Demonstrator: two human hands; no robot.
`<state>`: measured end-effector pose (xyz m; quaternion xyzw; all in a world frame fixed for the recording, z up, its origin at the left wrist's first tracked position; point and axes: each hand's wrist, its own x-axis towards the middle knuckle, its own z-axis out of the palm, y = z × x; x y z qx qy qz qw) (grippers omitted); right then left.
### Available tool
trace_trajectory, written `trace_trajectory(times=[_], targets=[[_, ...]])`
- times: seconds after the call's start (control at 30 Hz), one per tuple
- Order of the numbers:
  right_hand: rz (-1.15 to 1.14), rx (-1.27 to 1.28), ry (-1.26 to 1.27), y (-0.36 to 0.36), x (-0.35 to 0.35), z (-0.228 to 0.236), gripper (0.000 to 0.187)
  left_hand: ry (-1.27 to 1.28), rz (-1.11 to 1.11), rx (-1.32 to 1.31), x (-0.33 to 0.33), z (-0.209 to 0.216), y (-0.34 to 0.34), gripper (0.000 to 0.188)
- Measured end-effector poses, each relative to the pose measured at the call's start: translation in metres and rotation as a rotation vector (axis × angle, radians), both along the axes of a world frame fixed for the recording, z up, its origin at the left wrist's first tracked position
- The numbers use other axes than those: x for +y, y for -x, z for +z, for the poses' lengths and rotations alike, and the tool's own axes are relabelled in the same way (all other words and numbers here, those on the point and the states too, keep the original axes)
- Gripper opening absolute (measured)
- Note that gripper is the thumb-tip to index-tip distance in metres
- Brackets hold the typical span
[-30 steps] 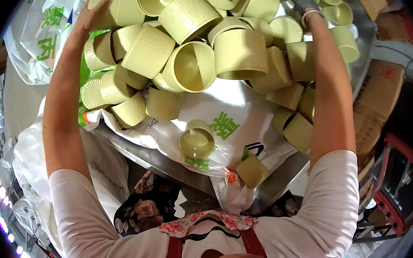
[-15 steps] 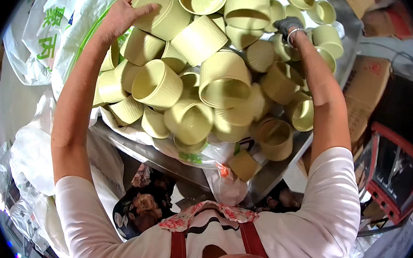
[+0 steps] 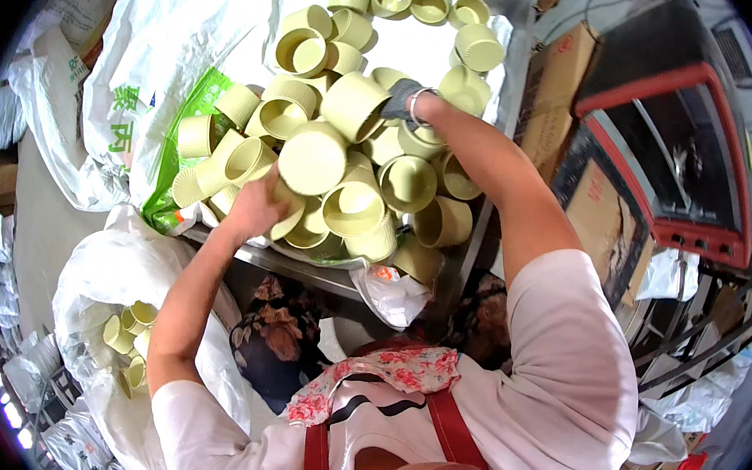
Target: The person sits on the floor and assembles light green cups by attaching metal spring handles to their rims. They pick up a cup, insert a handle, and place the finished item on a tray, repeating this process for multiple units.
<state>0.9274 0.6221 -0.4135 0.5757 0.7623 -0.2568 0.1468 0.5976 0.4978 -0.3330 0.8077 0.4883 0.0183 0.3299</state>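
Many pale yellow-green ribbed pots lie heaped on a metal-edged table [image 3: 455, 299], their openings turned various ways. My left hand [image 3: 257, 208] is bare, at the near left of the heap. Its index finger stretches up along a pot whose round base [image 3: 313, 158] faces me; the other fingers are partly hidden by pots. My right hand [image 3: 401, 103], in a grey glove with a bracelet at the wrist, has its fingers at the rim of a tilted pot [image 3: 351, 105] in the middle of the heap. Part of that grip is hidden.
Several upright pots [image 3: 430, 6] stand along the table's far side on white sheeting. White and green plastic sacks [image 3: 125, 118] lie at the left. Below them, a white bag [image 3: 90, 279] holds more pots. A red-framed oven [image 3: 665, 152] and cardboard boxes [image 3: 557, 90] flank the right.
The view has shifted, showing the oven and bag of pots more fully. My left hand has left the large pot at the far left and come nearer; my right hand has moved inward to the heap's middle.
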Motion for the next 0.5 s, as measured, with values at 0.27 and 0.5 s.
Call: trace_trajectory(times=[0.27,0.5], targets=[[0.177,0.053,-0.076,0.034,-0.113,0.108,0.032,-0.082,0.252,0.13,-0.065,0.003,0.06,0.063],[0.088,0.081,-0.67,-0.06,-0.201,0.182,0.021,-0.286,0.521,-0.015,-0.061,0.012,0.054,0.07]])
